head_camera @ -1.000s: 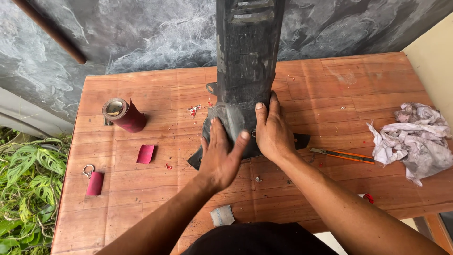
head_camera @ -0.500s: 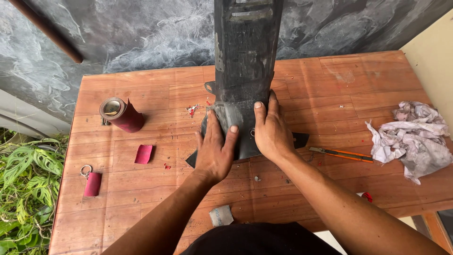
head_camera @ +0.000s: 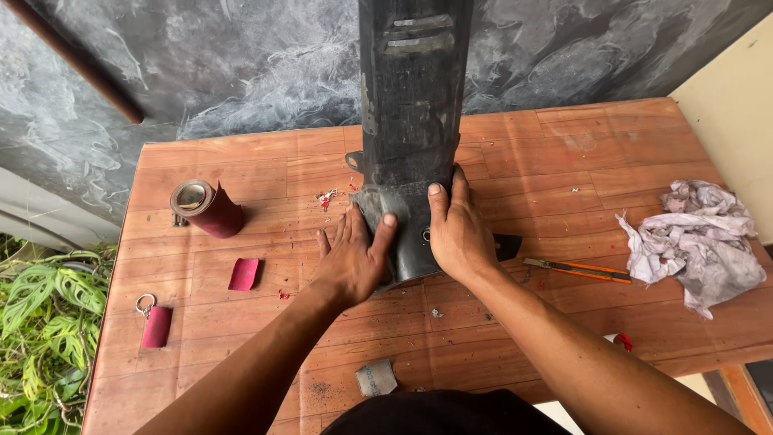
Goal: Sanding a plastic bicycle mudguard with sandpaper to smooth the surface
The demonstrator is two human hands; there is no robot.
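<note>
Head view: left hand (head_camera: 354, 258) has slid lower-left on black panel (head_camera: 411, 161); both palms, right hand (head_camera: 460, 229) too, open, pressing flat.

Wooden plank table (head_camera: 241, 169) w/ reddish boards; mottled grey wall (head_camera: 241, 64) behind, cream wall (head_camera: 729, 113) at right, green plants (head_camera: 40, 322) bottom left, daylight.

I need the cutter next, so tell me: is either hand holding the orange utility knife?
No: the orange utility knife lies alone on the wooden table, while the left hand and right hand press on the black plastic panel.
</note>
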